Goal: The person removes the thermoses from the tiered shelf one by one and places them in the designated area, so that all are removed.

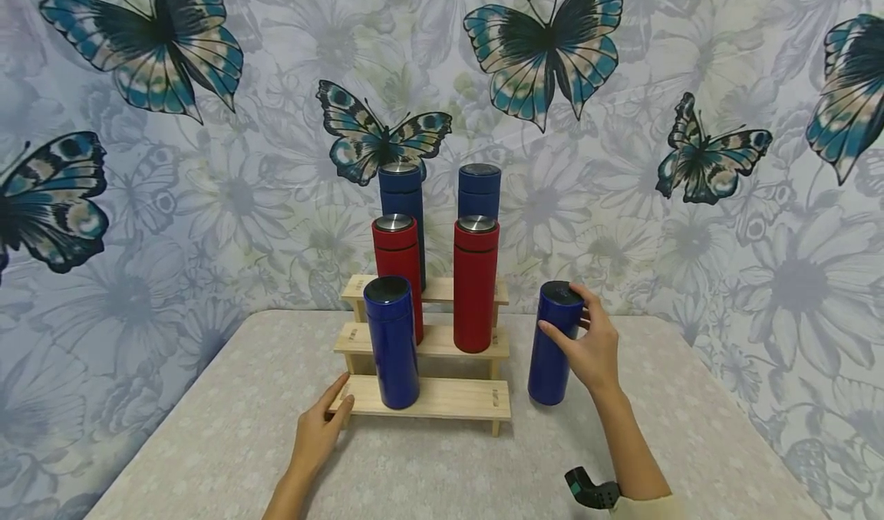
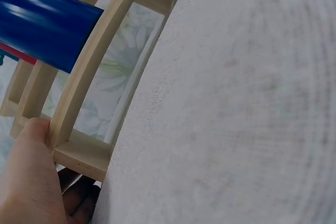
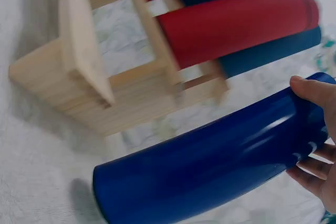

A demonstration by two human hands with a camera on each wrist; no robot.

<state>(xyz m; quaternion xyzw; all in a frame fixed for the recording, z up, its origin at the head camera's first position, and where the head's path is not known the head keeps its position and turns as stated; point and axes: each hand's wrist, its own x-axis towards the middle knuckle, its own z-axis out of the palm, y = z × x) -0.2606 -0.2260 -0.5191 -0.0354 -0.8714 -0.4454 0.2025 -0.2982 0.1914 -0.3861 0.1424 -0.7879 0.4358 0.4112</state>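
Observation:
My right hand grips a glossy blue thermos bottle near its dark lid, thumb on one side and fingers on the other. The bottle is slightly tilted, right of a three-step wooden stand; whether its base touches the table I cannot tell. My left hand holds the left end of the lowest step, with the thumb at the wood's edge and some fingers partly hidden behind it. A second glossy blue bottle stands upright on that step, toward its left.
Two red bottles with silver lids, one left and one right, stand on the middle step. Behind them, two darker blue bottles stand on the top step. A patterned cloth covers the table, and a butterfly-print backdrop rises behind.

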